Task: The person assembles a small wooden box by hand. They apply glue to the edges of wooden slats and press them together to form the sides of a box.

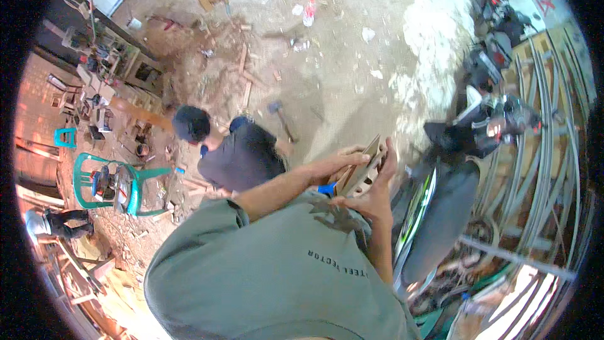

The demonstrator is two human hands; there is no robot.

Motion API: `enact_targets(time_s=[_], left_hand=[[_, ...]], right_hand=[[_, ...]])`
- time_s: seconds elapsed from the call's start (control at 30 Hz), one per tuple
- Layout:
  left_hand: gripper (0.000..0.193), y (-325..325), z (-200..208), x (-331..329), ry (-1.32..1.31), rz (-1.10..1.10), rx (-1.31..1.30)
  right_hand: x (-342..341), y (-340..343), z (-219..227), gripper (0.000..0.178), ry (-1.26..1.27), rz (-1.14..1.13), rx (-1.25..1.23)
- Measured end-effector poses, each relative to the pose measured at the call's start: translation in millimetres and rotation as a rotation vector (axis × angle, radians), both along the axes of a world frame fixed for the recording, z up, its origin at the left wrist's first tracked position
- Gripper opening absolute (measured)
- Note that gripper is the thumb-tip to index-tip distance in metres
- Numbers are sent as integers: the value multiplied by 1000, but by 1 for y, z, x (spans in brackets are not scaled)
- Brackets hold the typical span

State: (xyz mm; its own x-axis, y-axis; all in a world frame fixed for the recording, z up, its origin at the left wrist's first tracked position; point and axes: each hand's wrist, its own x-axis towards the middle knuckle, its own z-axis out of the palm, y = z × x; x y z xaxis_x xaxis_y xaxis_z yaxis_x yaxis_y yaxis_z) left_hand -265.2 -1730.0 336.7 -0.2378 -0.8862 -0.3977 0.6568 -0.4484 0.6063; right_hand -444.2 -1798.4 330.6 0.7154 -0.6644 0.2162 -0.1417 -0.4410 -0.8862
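In front of my shirt, toward the right, both hands hold a flat brown wooden piece [359, 174] with a pale edge that looks notched or pierced. My left hand [347, 161] reaches across from the left, its fingers closed over the upper face. Along the other edge, my right hand [379, 190] grips the piece from the right and below. Something small and blue [326, 188] shows beside the piece, near my shirt; its kind is unclear.
A person in dark clothes [242, 154] crouches at left, near a hammer [282, 121]. Close on my right stands a motorcycle [440, 223]; more motorcycles [497, 123] and long metal bars [544, 126] lie beyond. A green chair [138, 182] holds things. Wood scraps [244, 82] litter the floor.
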Motion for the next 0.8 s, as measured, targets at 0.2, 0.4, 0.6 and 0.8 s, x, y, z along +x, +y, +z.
enact_targets(time_s=[0.2,0.4,0.6,0.8], left_hand=[[61,-152,-7,52,154,185,200],[44,-278,-29,157,93,136,223],[45,-449,-82,268,-220,294,85],[45,-634,-5,376,-522,324,-90]], right_hand=[[56,-184,18,145,-196,-1,454],[94,-400,-84,95,-380,-74,513],[101,-574,-152,60,-987,-300,1522],[162,-732,-170,28,-698,-510,1413]])
